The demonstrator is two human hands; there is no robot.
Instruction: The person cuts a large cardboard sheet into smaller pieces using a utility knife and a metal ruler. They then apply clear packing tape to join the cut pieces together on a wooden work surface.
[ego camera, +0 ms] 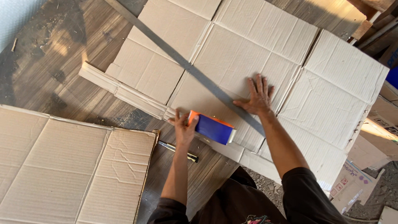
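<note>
**Two hands on flattened cardboard over a worn floor**

Here we kneel over a dark, scuffed wood-plank floor, dusty and sunlit at ten o'clock. Our left hand is closed around the orange end of a blue and orange rectangular box, which rests at six o'clock on the edge of a large flattened brown corrugated cardboard sheet. Our right hand lies open, fingers spread, pressing a long flat grey metal straightedge that crosses the sheet diagonally. A small metal utility knife lies on the floor just below the left hand. Another flattened cardboard panel fills eight o'clock; boxes crowd three o'clock.
</note>
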